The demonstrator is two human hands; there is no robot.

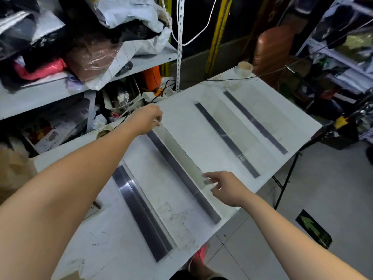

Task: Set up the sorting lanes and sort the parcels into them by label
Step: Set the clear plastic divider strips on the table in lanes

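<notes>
While both arms reach out over the white table [201, 122], the person works on a clear divider [181, 152] that stands on its edge across the middle of the table. It sits right along a dark strip [182, 175] that runs from the far side of the table to the near side. The left hand [148, 120] is at the far end of the clear divider, with its fingers curled and pinching the top edge. The right hand [226, 188] is at the near end with its fingers spread, but it is blurry, so one cannot tell if it grips or only touches. Three more dark strips lie on the table, one to the left [141, 215] and two to the right [228, 140] [256, 122]. A tape roll [244, 67] stands on the table's far corner. Parcels [90, 59] are piled on a shelf [40, 96] behind the table's left side.
</notes>
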